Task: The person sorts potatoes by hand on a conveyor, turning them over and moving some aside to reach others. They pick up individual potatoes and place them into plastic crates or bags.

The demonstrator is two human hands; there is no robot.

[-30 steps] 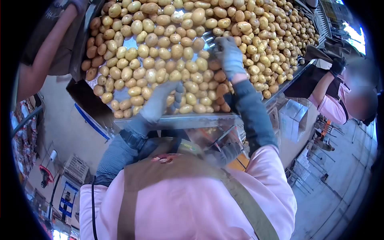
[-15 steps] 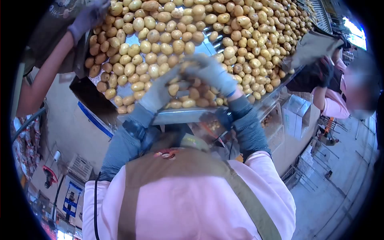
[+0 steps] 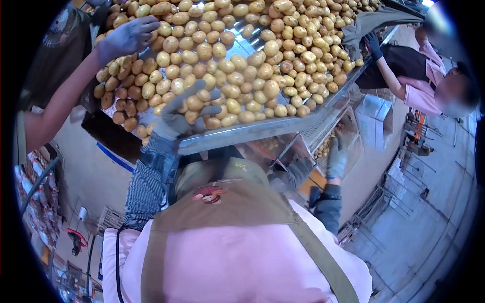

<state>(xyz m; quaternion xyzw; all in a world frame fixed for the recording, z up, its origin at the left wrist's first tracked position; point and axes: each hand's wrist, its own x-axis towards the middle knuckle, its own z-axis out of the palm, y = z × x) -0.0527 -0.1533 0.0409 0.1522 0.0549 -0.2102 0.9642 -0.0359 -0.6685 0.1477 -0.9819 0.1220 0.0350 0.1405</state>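
Observation:
Glossy yellow-brown potatoes (image 3: 232,91) lie thickly over the metal sorting table (image 3: 242,132). My left hand (image 3: 174,118), in a grey glove, rests at the table's near edge with its fingers spread among the potatoes; a few show between and beside the fingers. My right hand (image 3: 337,157), also gloved, is below the table's edge on the right, fingers stretched out with nothing visible in them. It is at a crate (image 3: 356,146) under the table that has some potatoes (image 3: 326,145) in it. The palm side of my right hand is partly hidden.
At the left a co-worker's gloved hand (image 3: 129,38) touches the potatoes. Across on the right another person's dark-gloved hand (image 3: 373,45) is beside a dark cloth (image 3: 376,22). A silvery box (image 3: 374,118) stands right of the crate.
My right hand has left the table and gone down to the right, to the crate. My left hand's fingers have spread. The left co-worker's hand has moved over the potatoes.

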